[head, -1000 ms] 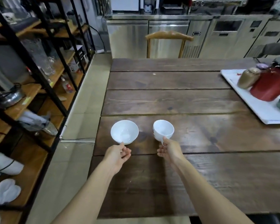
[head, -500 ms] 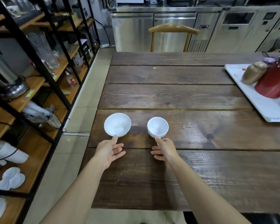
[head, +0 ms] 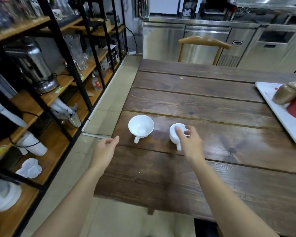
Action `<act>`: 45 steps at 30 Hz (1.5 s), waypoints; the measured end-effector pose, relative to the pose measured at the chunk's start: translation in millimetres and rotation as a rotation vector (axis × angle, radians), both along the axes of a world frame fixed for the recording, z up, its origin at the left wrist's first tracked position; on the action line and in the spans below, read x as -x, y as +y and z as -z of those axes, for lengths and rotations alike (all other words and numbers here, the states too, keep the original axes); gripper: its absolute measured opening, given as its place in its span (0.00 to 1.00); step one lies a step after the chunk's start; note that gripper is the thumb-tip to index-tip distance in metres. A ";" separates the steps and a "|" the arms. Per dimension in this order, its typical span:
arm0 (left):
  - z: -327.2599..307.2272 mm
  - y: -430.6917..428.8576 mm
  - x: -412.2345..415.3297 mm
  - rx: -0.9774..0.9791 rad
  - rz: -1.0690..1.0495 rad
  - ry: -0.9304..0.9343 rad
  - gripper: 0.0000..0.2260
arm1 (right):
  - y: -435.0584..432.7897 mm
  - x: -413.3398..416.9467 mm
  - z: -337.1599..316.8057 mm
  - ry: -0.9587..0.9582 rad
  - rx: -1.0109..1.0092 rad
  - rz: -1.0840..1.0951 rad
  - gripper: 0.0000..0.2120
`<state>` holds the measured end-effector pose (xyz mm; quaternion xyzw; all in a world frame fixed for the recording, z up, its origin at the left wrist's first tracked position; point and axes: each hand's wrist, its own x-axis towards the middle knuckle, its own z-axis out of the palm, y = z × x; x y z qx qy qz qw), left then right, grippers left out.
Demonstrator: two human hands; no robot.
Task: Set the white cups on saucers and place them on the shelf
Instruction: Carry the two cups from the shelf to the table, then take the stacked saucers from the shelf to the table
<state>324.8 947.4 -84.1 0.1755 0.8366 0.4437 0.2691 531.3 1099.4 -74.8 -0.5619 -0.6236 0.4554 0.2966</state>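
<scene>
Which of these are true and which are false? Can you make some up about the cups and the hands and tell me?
1. Two white cups stand on the wooden table. True: the left cup and the right cup.
2. The cups sit on saucers. False: both rest straight on the wood; the saucers lie on the shelf.
3. The right hand is over the right cup. True.
4. The left hand holds the left cup. False: it is apart from that cup, holding nothing.
5. Both cup handles point toward the person. True.
</scene>
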 end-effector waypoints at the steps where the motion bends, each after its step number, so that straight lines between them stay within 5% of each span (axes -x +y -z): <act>1: -7.2 -9.2 4.0 -0.002 0.032 0.046 0.19 | -10.0 9.3 -8.5 -0.039 -0.036 -0.079 0.33; 6: -41.7 -71.3 25.8 0.057 0.126 0.499 0.27 | -66.4 62.3 -44.7 -0.279 -0.367 -0.437 0.37; 10: -60.1 -160.3 49.4 0.094 0.038 0.677 0.26 | -136.1 115.3 -56.6 -0.355 -0.528 -0.694 0.39; 25: -121.4 -549.1 81.9 0.323 -0.690 0.742 0.27 | -494.5 326.6 -93.8 0.021 -0.754 -1.439 0.41; 30: -128.1 -628.9 81.0 0.344 -0.907 0.746 0.26 | -594.9 367.0 -100.5 0.130 -0.889 -1.624 0.41; 45: -120.6 -811.1 220.9 0.444 -1.188 0.670 0.25 | -825.9 556.2 -93.2 0.206 -0.758 -1.879 0.41</act>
